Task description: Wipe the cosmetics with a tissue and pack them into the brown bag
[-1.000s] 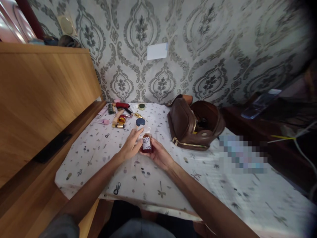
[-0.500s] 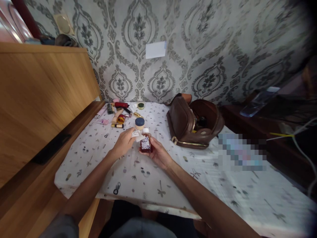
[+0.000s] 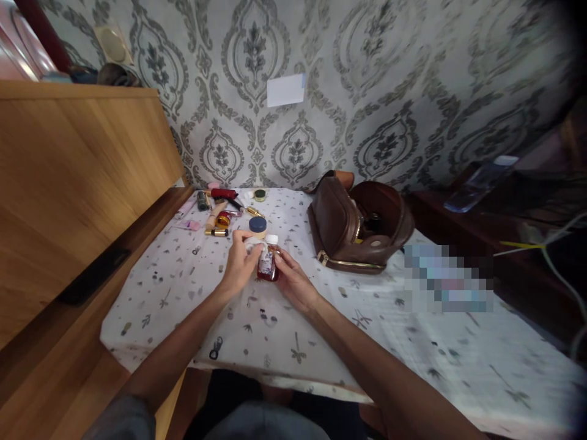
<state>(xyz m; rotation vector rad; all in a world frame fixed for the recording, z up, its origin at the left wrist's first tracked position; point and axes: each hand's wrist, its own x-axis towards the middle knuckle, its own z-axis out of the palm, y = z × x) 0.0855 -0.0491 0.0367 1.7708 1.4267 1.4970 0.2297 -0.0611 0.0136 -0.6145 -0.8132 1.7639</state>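
Note:
My right hand grips a small dark red bottle with a white cap and a printed label, holding it upright just above the patterned tablecloth. My left hand holds a small white cloth or tissue pressed against the bottle's left side. A round jar with a blue lid stands just behind the bottle.
A heap of cosmetics lies at the far left of the table. An open brown leather bag sits at the right. A wooden cabinet stands on the left, with a dark phone on its ledge. Patterned wallpaper is behind.
My left hand has picked up the white cloth and brought it against the bottle. The bottle and both hands have shifted slightly away from me.

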